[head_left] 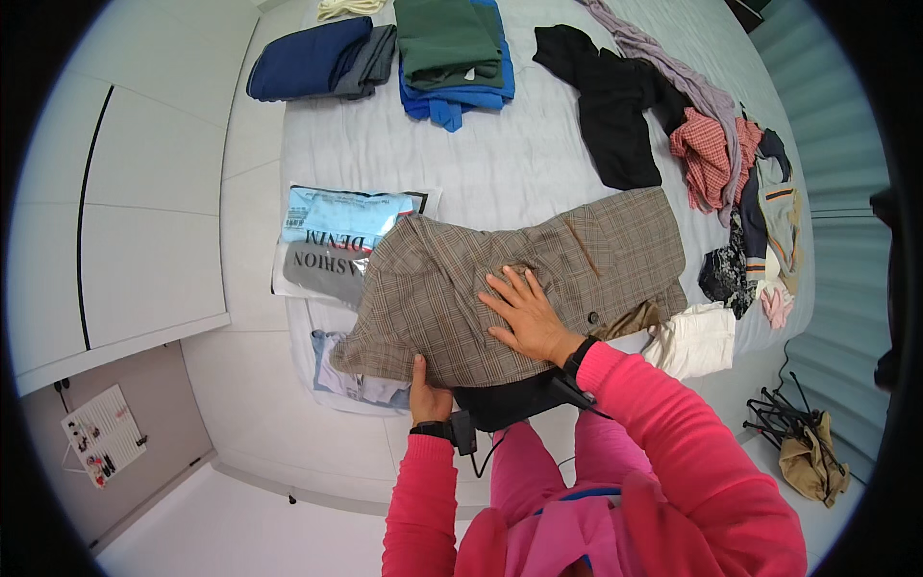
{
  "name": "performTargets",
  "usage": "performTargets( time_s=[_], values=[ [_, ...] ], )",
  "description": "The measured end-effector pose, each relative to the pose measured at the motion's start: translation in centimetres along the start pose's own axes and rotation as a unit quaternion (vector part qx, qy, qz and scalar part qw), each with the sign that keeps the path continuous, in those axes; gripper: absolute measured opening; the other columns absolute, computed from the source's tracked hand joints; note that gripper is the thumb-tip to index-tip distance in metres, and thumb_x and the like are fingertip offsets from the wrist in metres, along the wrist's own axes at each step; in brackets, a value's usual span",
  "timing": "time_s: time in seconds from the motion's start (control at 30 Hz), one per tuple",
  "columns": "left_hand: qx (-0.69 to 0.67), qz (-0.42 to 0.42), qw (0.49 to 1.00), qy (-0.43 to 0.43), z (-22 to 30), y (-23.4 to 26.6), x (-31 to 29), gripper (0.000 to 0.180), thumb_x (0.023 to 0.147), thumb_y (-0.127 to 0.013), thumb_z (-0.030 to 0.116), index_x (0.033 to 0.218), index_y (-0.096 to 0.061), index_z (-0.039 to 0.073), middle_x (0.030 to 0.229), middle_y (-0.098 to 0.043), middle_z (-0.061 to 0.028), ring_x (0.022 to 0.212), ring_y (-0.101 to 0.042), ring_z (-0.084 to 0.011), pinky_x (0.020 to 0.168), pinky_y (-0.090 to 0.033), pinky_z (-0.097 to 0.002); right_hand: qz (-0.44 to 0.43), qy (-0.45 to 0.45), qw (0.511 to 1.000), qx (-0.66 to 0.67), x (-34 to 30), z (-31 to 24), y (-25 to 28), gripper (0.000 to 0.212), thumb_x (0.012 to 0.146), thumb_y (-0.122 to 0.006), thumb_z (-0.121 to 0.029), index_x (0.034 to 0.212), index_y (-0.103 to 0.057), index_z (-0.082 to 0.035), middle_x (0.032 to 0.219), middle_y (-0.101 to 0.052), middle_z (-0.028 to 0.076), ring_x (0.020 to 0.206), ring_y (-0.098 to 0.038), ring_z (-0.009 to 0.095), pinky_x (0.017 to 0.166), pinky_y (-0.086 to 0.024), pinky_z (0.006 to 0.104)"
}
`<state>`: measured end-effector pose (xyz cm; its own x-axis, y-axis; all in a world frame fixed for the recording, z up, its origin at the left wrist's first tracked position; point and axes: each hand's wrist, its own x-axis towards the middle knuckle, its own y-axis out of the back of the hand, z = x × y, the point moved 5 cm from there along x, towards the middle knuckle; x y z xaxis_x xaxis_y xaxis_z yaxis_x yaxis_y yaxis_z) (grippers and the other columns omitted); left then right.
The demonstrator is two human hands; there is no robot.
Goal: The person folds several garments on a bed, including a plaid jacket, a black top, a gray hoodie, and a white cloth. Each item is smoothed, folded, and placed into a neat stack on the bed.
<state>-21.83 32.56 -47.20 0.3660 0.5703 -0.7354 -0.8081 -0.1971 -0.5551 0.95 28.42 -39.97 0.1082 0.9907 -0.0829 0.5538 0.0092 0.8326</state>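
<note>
A brown plaid jacket point(448, 298) lies folded lengthwise across the near part of the bed, with a dark button and a slanted brown-edged pocket slit showing toward its right end. My right hand point(527, 319) rests flat on the middle of it, fingers spread. At the near edge, left of centre, my left hand point(426, 392) holds the cloth, thumb on top and the other fingers hidden beneath. Part of the jacket covers a clear garment bag point(332, 245) with blue and grey cloth inside. Light blue clothing point(336, 377) shows under its left end.
Folded dark blue and grey clothes point(312, 60) and a green and blue stack point(452, 48) sit at the far left. Black clothing point(615, 106) and a rumpled pile with red checked cloth point(710, 154) lie at the right. Folded white cloth point(694, 341) is near my right forearm.
</note>
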Motion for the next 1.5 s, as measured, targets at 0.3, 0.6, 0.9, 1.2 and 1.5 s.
performTargets(
  time_s=[0.3,0.6,0.9,1.2,1.5],
  values=[
    [-0.11,-0.005,0.993,0.034,-0.8,-3.0,-2.1,0.048,0.091,-0.06,0.027,0.131,-0.046,0.005,0.13,-0.052,-0.009,0.12,-0.047,-0.0289,0.105,-0.034,-0.0472,0.057,-0.085,0.995,-0.018,-1.6,-0.7,0.9,0.065,0.082,-0.064,-0.03,0.139,-0.038,-0.014,0.148,-0.028,0.012,0.139,-0.02,0.036,0.112,-0.013,0.0544],
    [0.148,0.047,0.984,-0.088,2.3,-8.1,-2.3,0.048,0.087,-0.067,0.023,0.126,-0.051,0.0,0.124,-0.054,-0.0096,0.112,-0.051,-0.0248,0.098,-0.039,-0.0376,0.114,-0.114,0.941,0.297,-1.7,1.8,0.0,0.062,0.086,-0.06,-0.022,0.141,-0.034,-0.009,0.149,-0.025,0.017,0.138,-0.021,0.039,0.113,-0.018,0.0463],
    [0.527,-0.15,0.756,-0.359,-0.6,-20.6,-8.2,0.033,0.084,-0.07,0.008,0.113,-0.058,-0.002,0.112,-0.061,-0.0115,0.097,-0.058,-0.0243,0.086,-0.045,-0.0334,0.148,-0.236,0.953,0.115,-4.6,5.2,1.2,0.081,0.075,-0.074,-0.026,0.143,-0.031,-0.011,0.146,-0.027,0.02,0.136,-0.023,0.041,0.11,-0.022,0.0445],
    [0.58,-0.368,0.705,-0.177,-14.3,-28.4,-8.7,0.032,0.086,-0.063,0.017,0.113,-0.058,0.002,0.115,-0.058,-0.0194,0.107,-0.056,-0.0327,0.093,-0.042,-0.0355,0.125,-0.25,0.557,0.782,-10.5,14.5,-1.9,0.074,0.09,-0.047,-0.056,0.137,-0.039,0.001,0.144,-0.037,0.017,0.135,-0.03,0.031,0.111,-0.024,0.0434],
    [0.669,-0.057,0.701,-0.241,-13.0,-23.3,2.2,0.074,0.073,-0.076,0.017,0.132,-0.035,-0.003,0.128,-0.039,-0.0232,0.119,-0.039,-0.035,0.105,-0.031,-0.0409,0.22,-0.294,0.293,0.883,-14.5,17.4,-1.1,0.083,0.087,-0.038,-0.068,0.139,-0.038,-0.004,0.144,-0.037,0.014,0.132,-0.035,0.031,0.11,-0.027,0.0453]
  ],
)
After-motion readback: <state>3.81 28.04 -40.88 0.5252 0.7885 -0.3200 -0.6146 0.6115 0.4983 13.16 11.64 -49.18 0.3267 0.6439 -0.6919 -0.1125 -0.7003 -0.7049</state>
